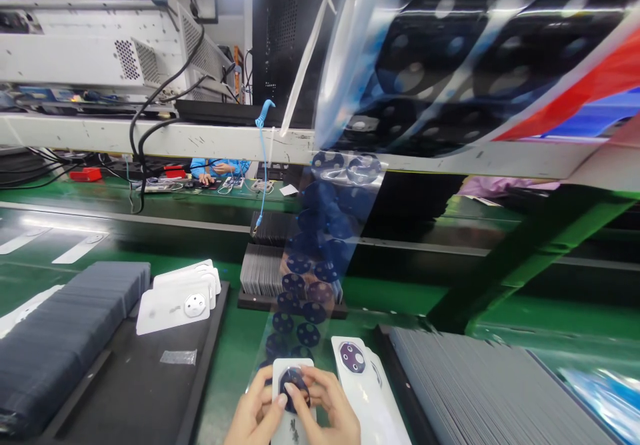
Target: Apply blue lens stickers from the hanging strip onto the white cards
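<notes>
At the bottom centre, my left hand [256,410] grips a white phone back cover [281,364] by its left side, with the thumb on its face. My right hand [333,405] is closed at the cover's right side, its fingers on a dark round lens sticker [294,376] over the camera area. Part of the sticker is hidden under the fingertips. Behind my hands hangs a clear strip [320,231] bearing rows of similar dark round stickers. To the right of my right hand lie white phone back covers [360,391] with round camera areas.
Black trays [165,391] hold rows of grey sheets [85,325] at left and grey sheets [480,385] at right. Several white covers [175,305] rest on the left tray. A white beam [225,141] crosses above the green bench. Beyond it, a person's hands [215,171] show.
</notes>
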`<state>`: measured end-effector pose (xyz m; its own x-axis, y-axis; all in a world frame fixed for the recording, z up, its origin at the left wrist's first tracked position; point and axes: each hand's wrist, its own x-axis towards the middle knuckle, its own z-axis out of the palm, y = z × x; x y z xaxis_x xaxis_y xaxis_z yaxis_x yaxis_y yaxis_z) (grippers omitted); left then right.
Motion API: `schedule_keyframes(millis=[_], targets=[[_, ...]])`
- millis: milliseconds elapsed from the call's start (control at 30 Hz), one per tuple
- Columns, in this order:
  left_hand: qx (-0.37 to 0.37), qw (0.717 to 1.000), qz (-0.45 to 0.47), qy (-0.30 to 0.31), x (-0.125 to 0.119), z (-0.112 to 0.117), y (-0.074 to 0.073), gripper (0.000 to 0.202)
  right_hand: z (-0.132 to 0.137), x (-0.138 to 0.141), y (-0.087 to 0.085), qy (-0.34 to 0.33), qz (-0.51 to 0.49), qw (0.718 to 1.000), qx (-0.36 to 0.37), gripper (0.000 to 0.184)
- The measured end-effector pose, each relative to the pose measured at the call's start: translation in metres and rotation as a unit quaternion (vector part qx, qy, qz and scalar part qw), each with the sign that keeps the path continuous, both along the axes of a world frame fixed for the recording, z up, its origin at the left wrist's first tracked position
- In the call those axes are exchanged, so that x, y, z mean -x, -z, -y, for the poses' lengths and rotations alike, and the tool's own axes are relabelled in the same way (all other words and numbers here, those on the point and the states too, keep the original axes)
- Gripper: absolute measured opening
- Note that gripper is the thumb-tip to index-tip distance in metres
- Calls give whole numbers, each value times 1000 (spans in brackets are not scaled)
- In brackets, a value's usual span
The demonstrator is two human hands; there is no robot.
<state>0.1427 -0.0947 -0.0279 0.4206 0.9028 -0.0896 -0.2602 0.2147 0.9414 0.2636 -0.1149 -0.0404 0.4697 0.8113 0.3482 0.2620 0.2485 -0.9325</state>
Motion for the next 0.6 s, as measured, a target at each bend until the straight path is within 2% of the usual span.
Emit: schedule_keyframes(millis=[100,167,300,400,500,600], targets=[[7,1000,-3,-22,-3,-1,2,46,0,5,3,38,126,988,-78,14],[10,999,-8,-42,-3,-1,4,44,0,5,5,66,206,971,-106,13],[24,997,-30,-71,-3,-2,3,46,-3,-5,4,118,289,948,-70,30],[27,995,-39,-83,-2,-1,-2,49,-4,-11,4,111,223,968,-13,49],[35,995,-41,-85,-1,0,-6,50,-4,-9,3,27,86,995,43,57],[41,994,-50,-88,-2,1,-6,50,-3,-4,-1,-61,-28,993,93,48]])
